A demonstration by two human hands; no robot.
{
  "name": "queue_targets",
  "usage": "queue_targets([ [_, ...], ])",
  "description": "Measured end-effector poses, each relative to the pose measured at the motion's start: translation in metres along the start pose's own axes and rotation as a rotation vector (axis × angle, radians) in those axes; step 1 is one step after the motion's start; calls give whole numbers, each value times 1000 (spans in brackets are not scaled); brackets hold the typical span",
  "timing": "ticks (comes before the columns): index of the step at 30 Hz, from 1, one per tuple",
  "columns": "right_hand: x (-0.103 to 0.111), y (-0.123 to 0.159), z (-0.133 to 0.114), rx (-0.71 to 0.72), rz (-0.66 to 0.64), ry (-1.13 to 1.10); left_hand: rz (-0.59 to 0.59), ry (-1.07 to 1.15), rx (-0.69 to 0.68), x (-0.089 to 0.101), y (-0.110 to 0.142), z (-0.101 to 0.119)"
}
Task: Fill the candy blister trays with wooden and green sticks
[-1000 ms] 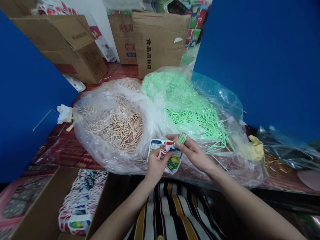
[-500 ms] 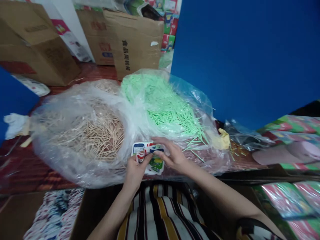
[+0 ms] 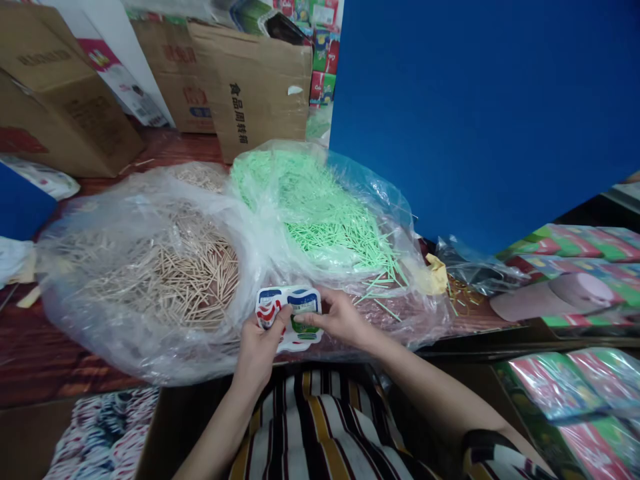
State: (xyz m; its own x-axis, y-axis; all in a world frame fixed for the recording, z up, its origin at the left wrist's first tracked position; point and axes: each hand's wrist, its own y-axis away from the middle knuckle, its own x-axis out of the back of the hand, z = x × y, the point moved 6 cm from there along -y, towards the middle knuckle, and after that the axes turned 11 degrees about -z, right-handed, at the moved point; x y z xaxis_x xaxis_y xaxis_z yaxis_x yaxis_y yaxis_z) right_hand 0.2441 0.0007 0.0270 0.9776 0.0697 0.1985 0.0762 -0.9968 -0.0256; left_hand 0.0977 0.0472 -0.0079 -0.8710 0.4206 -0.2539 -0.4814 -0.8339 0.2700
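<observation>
Both hands hold a small white printed card with wavy cut edges and blue, red and green print. At its left side, my left hand grips it with the thumb on top. My right hand pinches the right edge, thumb across the print and fingers behind. Whether it is one card or a stack, I cannot tell. Beyond the hands lie thin green sticks in a clear plastic bag. More sticks, tan ones, lie in clear plastic to the left.
Cardboard boxes stand at the back, beside a large blue panel. To the right are a pink bottle and wrapped printed packs. A box at lower left holds many red, white and blue printed pieces.
The card, which was bent up between the hands, now lies flatter, with more of its printed face showing. The right fingers have moved to its right edge. The view has shifted slightly.
</observation>
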Motion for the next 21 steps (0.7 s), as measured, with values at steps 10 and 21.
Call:
queue_targets([
  [10, 4, 0, 17, -79, 165, -379, -70, 128, 40, -4, -2, 2],
  [21, 12, 3, 22, -155, 178, -433, -99, 160, 78, -7, -7, 1],
])
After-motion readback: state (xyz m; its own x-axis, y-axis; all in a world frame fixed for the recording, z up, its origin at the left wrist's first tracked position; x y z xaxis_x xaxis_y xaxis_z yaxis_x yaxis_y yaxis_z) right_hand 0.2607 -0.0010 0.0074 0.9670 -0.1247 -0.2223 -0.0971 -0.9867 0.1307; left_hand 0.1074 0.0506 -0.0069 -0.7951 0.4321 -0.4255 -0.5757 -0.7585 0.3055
